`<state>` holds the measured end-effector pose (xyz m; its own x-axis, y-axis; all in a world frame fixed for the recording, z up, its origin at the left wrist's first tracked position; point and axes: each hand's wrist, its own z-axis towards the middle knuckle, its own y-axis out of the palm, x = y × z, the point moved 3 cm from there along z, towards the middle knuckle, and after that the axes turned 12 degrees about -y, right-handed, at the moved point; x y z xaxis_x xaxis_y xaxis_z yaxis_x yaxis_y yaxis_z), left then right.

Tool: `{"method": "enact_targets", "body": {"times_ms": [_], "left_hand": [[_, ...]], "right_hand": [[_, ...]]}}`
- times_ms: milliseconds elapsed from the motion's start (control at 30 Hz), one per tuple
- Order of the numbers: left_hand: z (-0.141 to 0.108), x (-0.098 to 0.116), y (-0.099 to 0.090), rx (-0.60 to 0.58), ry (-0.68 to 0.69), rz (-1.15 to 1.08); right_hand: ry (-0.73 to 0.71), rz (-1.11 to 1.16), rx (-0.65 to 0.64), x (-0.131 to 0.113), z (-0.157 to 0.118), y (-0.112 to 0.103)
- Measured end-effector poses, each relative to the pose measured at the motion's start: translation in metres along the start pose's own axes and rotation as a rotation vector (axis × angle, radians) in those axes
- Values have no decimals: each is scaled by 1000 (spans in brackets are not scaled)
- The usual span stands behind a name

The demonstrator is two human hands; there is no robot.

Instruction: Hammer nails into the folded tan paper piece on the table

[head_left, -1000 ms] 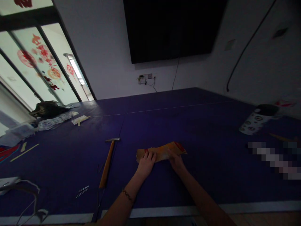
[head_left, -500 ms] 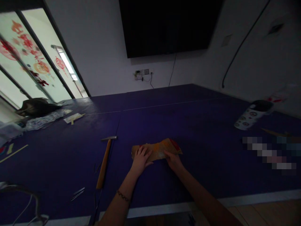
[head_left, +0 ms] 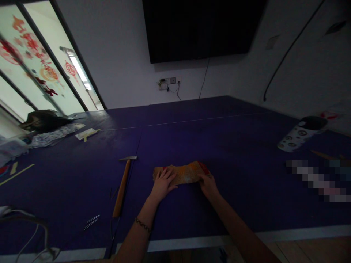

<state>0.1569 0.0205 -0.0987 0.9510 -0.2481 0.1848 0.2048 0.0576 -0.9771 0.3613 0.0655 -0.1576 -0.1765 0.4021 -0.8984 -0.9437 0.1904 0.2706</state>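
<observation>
A short brown piece (head_left: 185,174) with orange and red patches, perhaps cardboard or leather, lies on the purple table with its right part bulging up. My left hand (head_left: 163,182) rests flat on its left end, fingers stretched out and apart. At the right end my right hand (head_left: 208,184) has its fingers closed on the lower edge near the red corner; the thumb is partly hidden. To the left of my hands lies a hammer (head_left: 123,186) with a wooden handle and a narrow metal head. Several thin metal rods (head_left: 91,222) lie below it.
White cables (head_left: 45,237) curl at the lower left. A patterned cylinder (head_left: 300,135) lies tilted on the right, near a blurred-out patch (head_left: 315,180). A dark bag (head_left: 45,120) and a small white tray (head_left: 86,134) sit at the back left. The purple table (head_left: 175,142) has a pale front edge.
My right hand has slid a little to the right along the piece, toward its red corner. My left hand stays on the left end. The view has shifted slightly.
</observation>
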Motion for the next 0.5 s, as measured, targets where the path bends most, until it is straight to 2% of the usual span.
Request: {"method": "enact_targets", "body": {"times_ms": [133,267,433,500], "left_hand": [[-1,-5,-3,-6,5,-42],[-1,-6,-4,-2,-29,-77],[-1,-5,-5,-20,-46,-91],[-1,-5,-5,-25,-40,-92]], "right_hand": [[36,-7,13,4,-2,3],[-5,-71,13,-2,-2,6],[-179,-321,56,-33,1,-4],[-279,-454,10,-50,1,-3]]}}
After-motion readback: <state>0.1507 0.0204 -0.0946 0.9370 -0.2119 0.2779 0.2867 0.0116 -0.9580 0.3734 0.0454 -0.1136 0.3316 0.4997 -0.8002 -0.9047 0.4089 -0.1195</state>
